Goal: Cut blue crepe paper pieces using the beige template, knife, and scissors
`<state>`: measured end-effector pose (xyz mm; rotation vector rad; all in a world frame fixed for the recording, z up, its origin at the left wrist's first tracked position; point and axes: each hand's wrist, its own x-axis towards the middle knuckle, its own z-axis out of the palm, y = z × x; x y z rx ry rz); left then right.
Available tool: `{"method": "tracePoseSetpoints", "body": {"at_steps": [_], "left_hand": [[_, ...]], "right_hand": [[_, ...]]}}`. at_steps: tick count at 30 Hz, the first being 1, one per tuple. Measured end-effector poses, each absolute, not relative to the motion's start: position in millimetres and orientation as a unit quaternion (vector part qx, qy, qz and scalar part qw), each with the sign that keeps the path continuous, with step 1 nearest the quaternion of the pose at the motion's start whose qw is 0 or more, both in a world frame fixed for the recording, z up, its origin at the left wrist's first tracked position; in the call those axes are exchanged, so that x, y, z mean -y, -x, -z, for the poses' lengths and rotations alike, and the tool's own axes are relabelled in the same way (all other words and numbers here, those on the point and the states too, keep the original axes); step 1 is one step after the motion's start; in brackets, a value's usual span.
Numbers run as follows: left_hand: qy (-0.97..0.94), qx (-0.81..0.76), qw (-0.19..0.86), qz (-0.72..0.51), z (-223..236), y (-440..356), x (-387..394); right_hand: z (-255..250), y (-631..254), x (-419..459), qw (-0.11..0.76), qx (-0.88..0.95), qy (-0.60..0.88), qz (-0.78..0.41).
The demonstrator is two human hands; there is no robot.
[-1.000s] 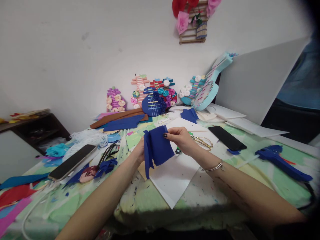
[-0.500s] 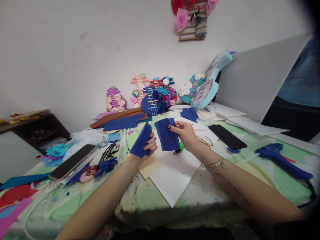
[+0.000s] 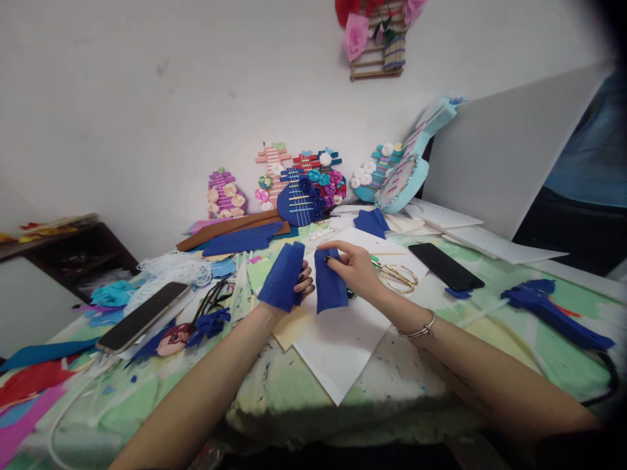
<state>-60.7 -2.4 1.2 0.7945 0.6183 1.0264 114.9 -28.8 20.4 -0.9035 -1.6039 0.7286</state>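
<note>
My left hand (image 3: 304,282) is closed around a blue piece of crepe paper (image 3: 281,277), which covers the palm side. A second blue paper piece (image 3: 330,287) hangs from my right hand (image 3: 360,264), pinched between thumb and fingers. The two pieces are side by side with a narrow gap between them. Below them lies a white sheet (image 3: 337,365) on the table. Gold-handled scissors (image 3: 399,277) rest just right of my right hand, their blades partly hidden.
A black phone (image 3: 445,266) and a blue glue gun (image 3: 558,313) lie at right. Another phone (image 3: 142,316), a keychain-like pink charm (image 3: 175,339) and white cord (image 3: 169,274) are at left. Flower-decorated paper instruments (image 3: 296,196) lean on the wall.
My right hand has moved slightly left and down with its blue piece, which looks narrower now. The piece in my left hand has turned more toward me. More of the scissors shows.
</note>
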Motion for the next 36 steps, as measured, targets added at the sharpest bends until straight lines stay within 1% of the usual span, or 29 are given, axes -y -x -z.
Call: {"method": "tracePoseSetpoints", "body": {"at_steps": [3, 7, 13, 17, 23, 28, 32, 36], "left_hand": [[-0.37, -0.331, 0.711, -0.499, 9, 64, -7], [-0.387, -0.38, 0.639, -0.545, 22, 66, -9], [-0.43, -0.402, 0.568, -0.575, 17, 61, 2], [-0.449, -0.405, 0.567, -0.56, 9, 59, 5], [-0.473, -0.406, 0.607, -0.493, 4, 61, 7], [-0.507, -0.404, 0.592, -0.479, 0, 65, 10], [-0.531, -0.424, 0.551, -0.485, 1, 73, 3], [-0.544, -0.495, 0.473, -0.486, 2, 96, -30]], "right_hand": [[-17, -110, 28, 0.526, 0.701, 0.386, -0.288], [-11, -107, 23, 0.51, 0.698, 0.404, -0.3], [-8, -99, 30, 0.495, 0.673, 0.44, -0.328], [-1, -89, 34, 0.48, 0.641, 0.492, -0.341], [18, -84, 25, 0.523, 0.596, 0.473, -0.384], [18, -86, 21, 0.527, 0.597, 0.464, -0.389], [9, -95, 19, 0.495, 0.634, 0.472, -0.36], [-2, -133, 7, 0.448, 0.68, 0.511, -0.275]]}}
